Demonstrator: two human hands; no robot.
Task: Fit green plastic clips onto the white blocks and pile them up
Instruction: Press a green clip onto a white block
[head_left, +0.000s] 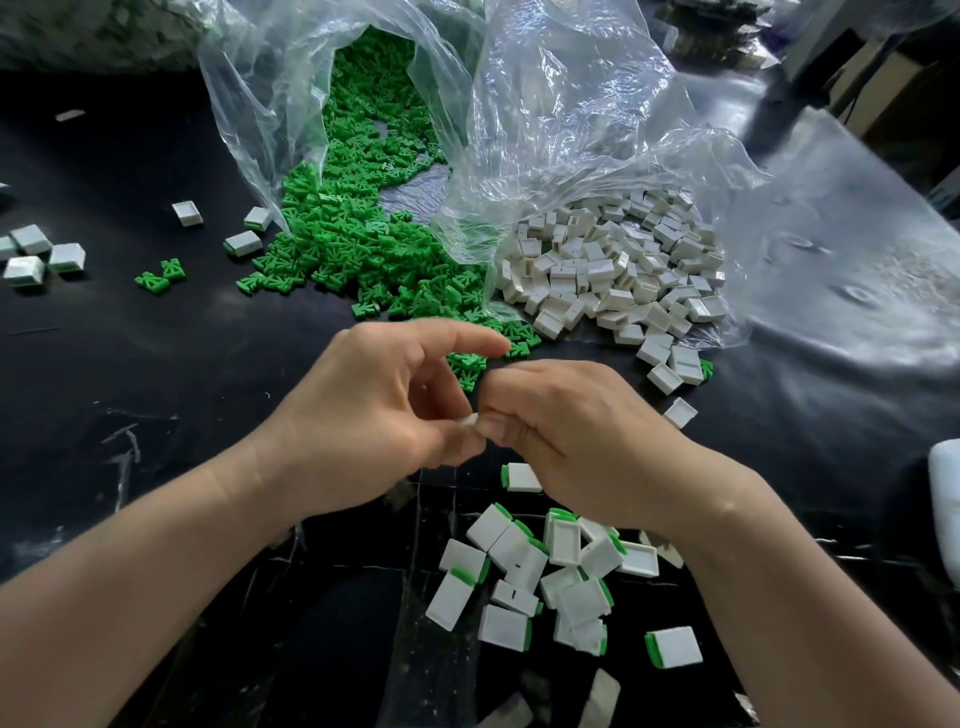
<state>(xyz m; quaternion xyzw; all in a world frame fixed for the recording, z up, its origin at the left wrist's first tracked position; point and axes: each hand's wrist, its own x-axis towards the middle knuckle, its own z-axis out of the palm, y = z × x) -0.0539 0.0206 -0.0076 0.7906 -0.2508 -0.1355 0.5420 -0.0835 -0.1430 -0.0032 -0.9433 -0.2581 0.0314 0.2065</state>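
Where the two hands meet above the middle of the counter, one white block is held between them, with only a corner showing.

Left hand: thumb and curled lower fingers pinch the block; forefinger raised and bent above it.
Right hand: fingers curled inward, thumb tip pressed to the same block. Whether a clip sits on it cannot be told, as the fingers cover it.

Finished blocks, white with a green strip at one end: loose pile toward the counter's near edge, under the right wrist, several lying across others.

Green clips: large heap beyond the hands, spilling from the mouth of a clear bag; the nearest ones lie just past the fingertips.

Bare blocks: heap just right of the clips, partly under a second clear bag, with strays trailing toward the right hand.

Two loose clips: apart, left of the green heap.

Small group of clipped blocks: at the counter's left edge.
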